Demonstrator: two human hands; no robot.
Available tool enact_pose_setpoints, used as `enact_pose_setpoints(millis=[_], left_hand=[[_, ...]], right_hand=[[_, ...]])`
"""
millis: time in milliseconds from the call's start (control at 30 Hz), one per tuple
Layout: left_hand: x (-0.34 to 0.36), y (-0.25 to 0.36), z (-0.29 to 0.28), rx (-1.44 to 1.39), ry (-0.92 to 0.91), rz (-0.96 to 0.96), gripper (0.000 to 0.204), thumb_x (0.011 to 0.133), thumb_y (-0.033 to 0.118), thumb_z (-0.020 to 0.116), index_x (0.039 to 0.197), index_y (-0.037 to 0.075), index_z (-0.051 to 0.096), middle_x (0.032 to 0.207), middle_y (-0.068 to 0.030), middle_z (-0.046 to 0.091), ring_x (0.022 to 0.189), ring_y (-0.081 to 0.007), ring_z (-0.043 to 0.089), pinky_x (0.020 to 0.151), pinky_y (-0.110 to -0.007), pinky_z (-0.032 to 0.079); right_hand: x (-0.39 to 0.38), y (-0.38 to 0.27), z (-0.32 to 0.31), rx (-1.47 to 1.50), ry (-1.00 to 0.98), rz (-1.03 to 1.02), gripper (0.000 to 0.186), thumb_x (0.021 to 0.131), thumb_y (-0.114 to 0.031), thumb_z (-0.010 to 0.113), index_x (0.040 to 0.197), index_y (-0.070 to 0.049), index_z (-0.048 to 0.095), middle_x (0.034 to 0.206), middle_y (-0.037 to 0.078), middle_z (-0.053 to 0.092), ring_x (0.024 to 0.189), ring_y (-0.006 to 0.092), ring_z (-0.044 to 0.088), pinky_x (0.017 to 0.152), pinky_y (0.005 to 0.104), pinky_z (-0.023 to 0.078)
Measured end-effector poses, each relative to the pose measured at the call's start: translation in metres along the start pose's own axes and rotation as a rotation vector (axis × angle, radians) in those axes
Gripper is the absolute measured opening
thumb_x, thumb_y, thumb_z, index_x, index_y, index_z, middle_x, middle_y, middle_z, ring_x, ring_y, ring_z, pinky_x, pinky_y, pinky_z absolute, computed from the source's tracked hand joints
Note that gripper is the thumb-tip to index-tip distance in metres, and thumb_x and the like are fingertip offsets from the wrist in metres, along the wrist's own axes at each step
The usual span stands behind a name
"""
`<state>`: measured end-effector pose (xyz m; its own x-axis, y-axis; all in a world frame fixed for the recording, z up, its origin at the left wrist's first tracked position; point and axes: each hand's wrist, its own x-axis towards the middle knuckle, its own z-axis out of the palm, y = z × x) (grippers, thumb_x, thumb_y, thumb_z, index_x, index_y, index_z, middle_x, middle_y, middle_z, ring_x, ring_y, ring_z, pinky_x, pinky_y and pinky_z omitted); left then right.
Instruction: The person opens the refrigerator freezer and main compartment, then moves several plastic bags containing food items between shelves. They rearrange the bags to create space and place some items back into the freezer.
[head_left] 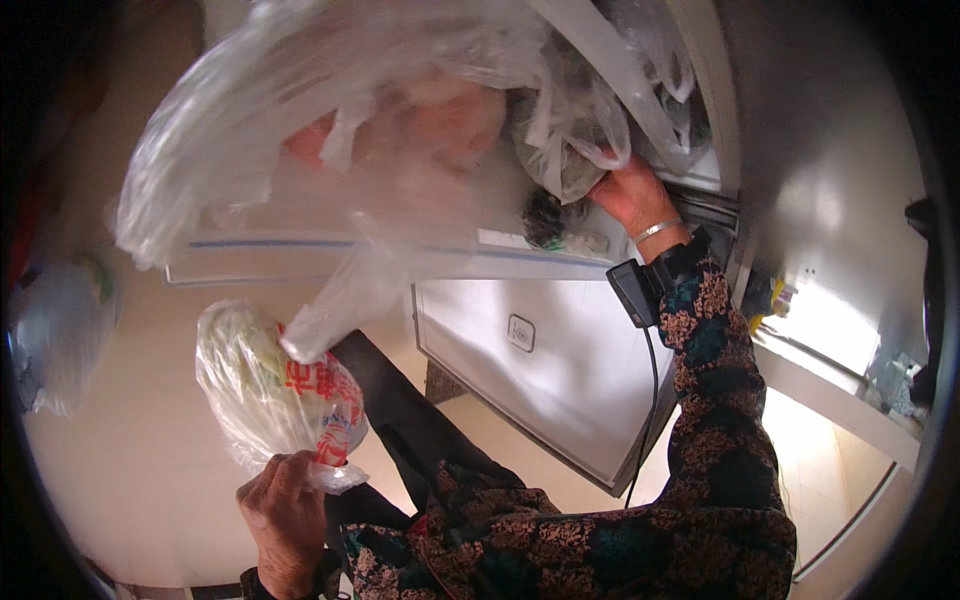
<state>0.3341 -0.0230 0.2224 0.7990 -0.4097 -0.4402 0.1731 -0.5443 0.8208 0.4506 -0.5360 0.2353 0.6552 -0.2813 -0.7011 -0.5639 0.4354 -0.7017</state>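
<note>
red-lettered clear bag point(265, 385), left hand point(283, 517) gripping

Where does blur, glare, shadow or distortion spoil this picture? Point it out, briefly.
Head view: the clear plastic at upper left is smeared and hazy; head view: glare washes out the pale surface at right; head view: soft shadows cross the white panel; head view: black fisheye rim swallows the corners; head view: the left hand looks fairly crisp.
</note>
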Motion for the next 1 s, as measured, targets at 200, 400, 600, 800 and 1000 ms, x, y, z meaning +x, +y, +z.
enact_pose_setpoints(millis=[200, 400, 600, 800, 1000], left_hand=[[0.002, 0.005, -0.011, 0.020, -0.062, 0.015, 0.023, 0.070, -0.007, 0.071, 0.092, 0.000, 0.067, 0.077, -0.0171, 0.065, 0.067, -0.0378, 0.066, 0.060, -0.040, 0.053], [0.004, -0.001, -0.012, 0.018, -0.073, 0.068, 0.021, 0.073, -0.005, 0.071, 0.093, 0.000, 0.067, 0.078, -0.0173, 0.065, 0.068, -0.0383, 0.066, 0.060, -0.040, 0.052], [0.000, -0.010, -0.011, 0.042, -0.087, 0.072, 0.021, 0.074, -0.004, 0.070, 0.094, 0.001, 0.066, 0.080, -0.0169, 0.065, 0.070, -0.0394, 0.066, 0.062, -0.041, 0.052], [0.001, -0.007, -0.011, 0.033, -0.064, 0.105, 0.022, 0.073, -0.005, 0.070, 0.094, 0.001, 0.066, 0.080, -0.0166, 0.065, 0.069, -0.0393, 0.066, 0.062, -0.041, 0.052], [-0.001, -0.008, -0.011, 0.030, -0.061, 0.094, 0.022, 0.073, -0.006, 0.069, 0.094, 0.001, 0.066, 0.080, -0.0168, 0.065, 0.069, -0.0391, 0.066, 0.061, -0.041, 0.051]], right_hand=[[-0.046, -0.001, 0.012, -0.130, 0.081, -0.054, 0.040, 0.090, -0.005, 0.070, 0.128, -0.003, 0.059, 0.127, 0.009, 0.063, 0.118, 0.0247, 0.060, 0.104, 0.0398, 0.049], [-0.085, 0.011, 0.018, -0.094, 0.021, -0.068, 0.036, 0.100, -0.019, 0.059, 0.133, -0.005, 0.056, 0.133, 0.007, 0.062, 0.124, 0.0230, 0.058, 0.109, 0.0460, 0.045], [-0.109, 0.020, 0.031, 0.298, 0.073, 0.178, 0.052, 0.094, -0.041, 0.053, 0.127, -0.002, 0.056, 0.106, 0.020, 0.060, 0.088, 0.0277, 0.058, 0.066, 0.0383, 0.050], [-0.112, 0.030, 0.037, 0.593, -0.364, 0.407, 0.052, 0.093, -0.037, 0.057, 0.126, 0.002, 0.052, 0.097, 0.020, 0.058, 0.079, 0.0248, 0.060, 0.060, 0.0350, 0.051], [-0.110, 0.027, 0.033, 0.581, -0.328, 0.401, 0.052, 0.092, -0.038, 0.058, 0.125, 0.002, 0.052, 0.095, 0.019, 0.057, 0.074, 0.0207, 0.058, 0.056, 0.0259, 0.047]])
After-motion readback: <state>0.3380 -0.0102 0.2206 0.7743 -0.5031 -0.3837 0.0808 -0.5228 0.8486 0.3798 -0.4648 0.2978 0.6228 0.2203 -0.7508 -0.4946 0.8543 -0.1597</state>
